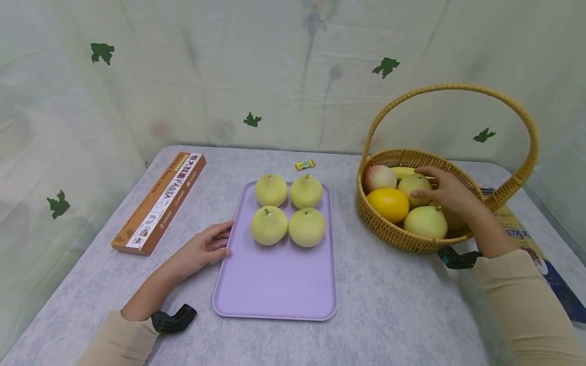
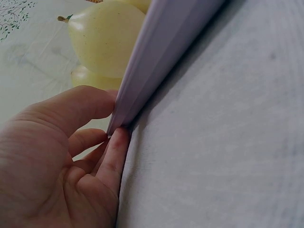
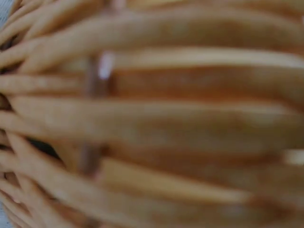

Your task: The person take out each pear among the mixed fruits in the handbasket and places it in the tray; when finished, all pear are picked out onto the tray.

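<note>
With the left hand pinches the lilac tray, laden with four pears to that hand's right; grips another pear beneath the right hand, inside the wicker basket.

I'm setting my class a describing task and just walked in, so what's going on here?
A person's left grip touches the left edge of a purple tray, on which four pears sit in two rows. Their right grip is around another pear inside a wicker basket, beside a banana and an orange-yellow fruit. That pear is not on the tray yet.
</note>
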`<action>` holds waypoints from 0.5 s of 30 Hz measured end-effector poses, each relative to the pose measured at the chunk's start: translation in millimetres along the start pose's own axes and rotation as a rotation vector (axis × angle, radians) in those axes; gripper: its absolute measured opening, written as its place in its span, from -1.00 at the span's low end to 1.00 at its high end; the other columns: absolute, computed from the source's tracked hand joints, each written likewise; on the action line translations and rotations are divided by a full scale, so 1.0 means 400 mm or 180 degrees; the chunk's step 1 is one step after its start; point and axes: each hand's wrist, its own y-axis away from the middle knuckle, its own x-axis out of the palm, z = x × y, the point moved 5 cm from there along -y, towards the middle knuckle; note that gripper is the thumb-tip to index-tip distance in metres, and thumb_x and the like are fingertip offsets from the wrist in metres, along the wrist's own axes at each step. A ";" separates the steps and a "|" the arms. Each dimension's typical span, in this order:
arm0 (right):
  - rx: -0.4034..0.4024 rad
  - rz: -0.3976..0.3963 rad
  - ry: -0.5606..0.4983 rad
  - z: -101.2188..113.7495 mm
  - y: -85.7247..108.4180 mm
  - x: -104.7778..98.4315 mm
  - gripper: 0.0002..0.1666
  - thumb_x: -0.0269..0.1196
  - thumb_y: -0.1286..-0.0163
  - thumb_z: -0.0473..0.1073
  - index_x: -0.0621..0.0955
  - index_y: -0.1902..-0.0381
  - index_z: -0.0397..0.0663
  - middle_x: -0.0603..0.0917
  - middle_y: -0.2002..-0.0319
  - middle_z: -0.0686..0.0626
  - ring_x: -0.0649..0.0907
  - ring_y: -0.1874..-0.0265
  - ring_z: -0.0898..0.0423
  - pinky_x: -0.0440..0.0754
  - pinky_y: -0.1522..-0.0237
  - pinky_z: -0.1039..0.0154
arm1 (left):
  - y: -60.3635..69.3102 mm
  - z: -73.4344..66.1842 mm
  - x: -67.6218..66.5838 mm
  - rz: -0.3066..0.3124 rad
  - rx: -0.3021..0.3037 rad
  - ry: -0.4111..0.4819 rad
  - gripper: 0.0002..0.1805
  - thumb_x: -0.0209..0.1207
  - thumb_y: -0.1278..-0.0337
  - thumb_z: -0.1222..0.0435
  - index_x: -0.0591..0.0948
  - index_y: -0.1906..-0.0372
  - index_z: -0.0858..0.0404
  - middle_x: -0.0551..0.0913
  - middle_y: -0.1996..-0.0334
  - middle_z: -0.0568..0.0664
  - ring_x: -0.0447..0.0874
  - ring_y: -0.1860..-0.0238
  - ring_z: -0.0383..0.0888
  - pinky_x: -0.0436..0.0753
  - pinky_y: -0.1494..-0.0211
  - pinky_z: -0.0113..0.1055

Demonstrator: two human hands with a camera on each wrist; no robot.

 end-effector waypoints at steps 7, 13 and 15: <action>-0.0019 0.0104 0.0149 -0.006 -0.005 0.000 -0.04 0.26 -0.13 0.16 0.11 -0.33 -0.14 0.19 -0.22 -0.36 0.28 -0.10 -0.26 0.26 -0.02 -0.22 | -0.001 0.003 0.000 0.0014 0.0020 0.0003 -0.22 0.16 -0.11 0.31 0.03 -0.36 0.34 0.11 -0.25 0.29 0.19 -0.22 0.18 0.41 -0.06 -0.42; -0.0011 0.0139 0.0239 -0.004 -0.006 0.004 0.03 0.27 -0.10 0.19 0.08 -0.35 -0.14 0.19 -0.21 -0.37 0.29 -0.07 -0.24 0.23 -0.03 -0.23 | -0.002 0.001 -0.001 0.0011 0.0028 0.0010 -0.22 0.16 -0.11 0.32 0.03 -0.36 0.34 0.11 -0.25 0.30 0.19 -0.22 0.19 0.41 -0.05 -0.43; -0.0010 0.0108 0.0281 -0.004 -0.006 0.004 0.03 0.26 -0.09 0.21 0.08 -0.35 -0.14 0.20 -0.20 -0.37 0.29 -0.07 -0.25 0.24 -0.02 -0.24 | -0.001 0.001 -0.001 0.0009 0.0027 0.0006 -0.23 0.16 -0.11 0.33 0.04 -0.36 0.34 0.11 -0.25 0.29 0.19 -0.21 0.19 0.41 -0.05 -0.44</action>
